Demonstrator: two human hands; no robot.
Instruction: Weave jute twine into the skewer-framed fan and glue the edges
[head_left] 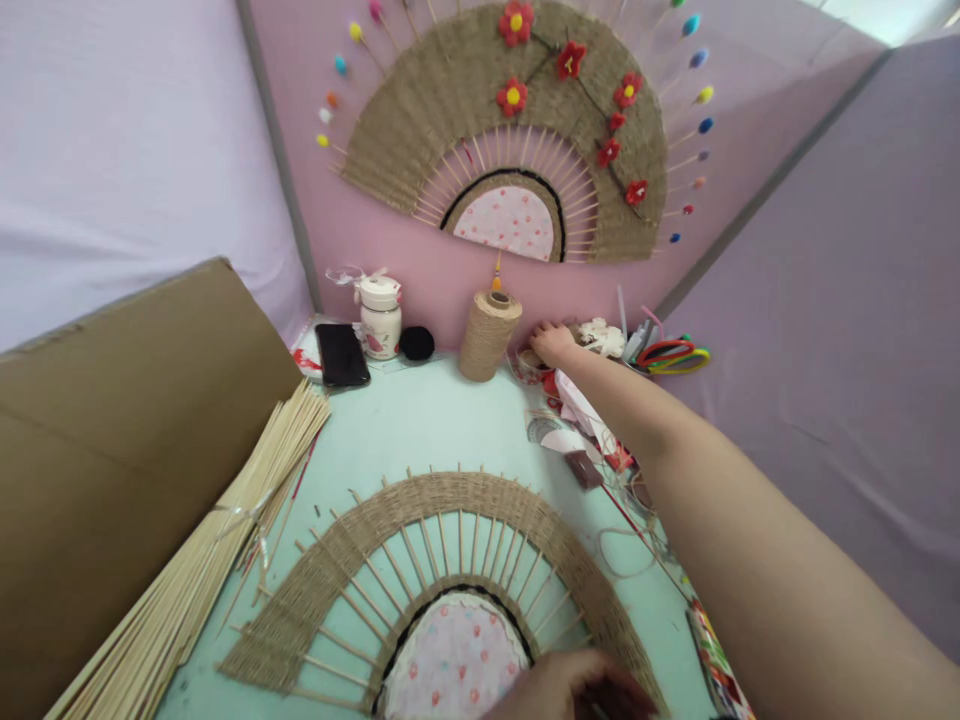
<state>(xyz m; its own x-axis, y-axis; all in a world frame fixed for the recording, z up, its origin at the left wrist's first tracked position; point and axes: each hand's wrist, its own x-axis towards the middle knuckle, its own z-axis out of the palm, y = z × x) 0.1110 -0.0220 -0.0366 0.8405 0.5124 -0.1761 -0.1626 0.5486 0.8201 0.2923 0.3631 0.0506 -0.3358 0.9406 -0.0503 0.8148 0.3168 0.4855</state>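
Note:
On the table in front of me lies a half-round woven fan (461,492), with a twine band, bare wooden sticks and a pink flowered centre (457,655). At the bottom edge my left hand (574,682) is over the fan's lower right, its fingers curled in shadow; what they hold, if anything, is hidden. My right hand (553,345) reaches to the back of the table, over a small bowl (527,370) beside the wall. Its fingers look spread and nothing shows in them. Just left of it stands a cone of twine (489,338).
A bigger woven fan (420,110) with red flowers hangs on the pink wall. Bundled sticks (217,560) lie beside a cardboard sheet (135,440) at left. A phone (343,354) and white bottle (381,325) are at the back; scissors (679,357) and loose cords lie at right.

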